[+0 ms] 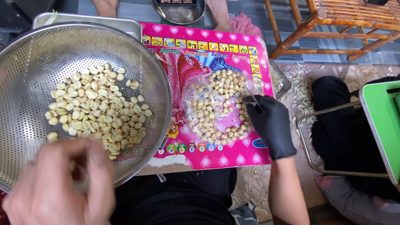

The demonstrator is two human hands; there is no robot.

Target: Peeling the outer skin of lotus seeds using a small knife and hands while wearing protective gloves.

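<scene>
Head view: the pale round seeds [216, 110] lie heaped in a clear plastic bag [200, 104] spread open on a pink picture board [200, 50]. The right hand [271, 125], in a black glove, rests at the bag's right edge with its fingers pinched together on a thin metal pick [253, 100], whose tip points into the heap. The likely slips: the pick could tear the thin plastic, and seeds could roll off the smooth board toward the floor; the point could also jab a finger if a seed turns under it.

The seeds look cream to light tan, roughly ball-shaped, dry and loose, many showing a small dark spot at 1 end.

To the left, a perforated steel colander [50, 54] holds split, peeled halves [96, 112], paler and flatter. The bare left hand [58, 183] is blurred over its near rim; I cannot tell whether it holds anything. Husk scraps [302, 91] litter the patterned mat on the right.
</scene>
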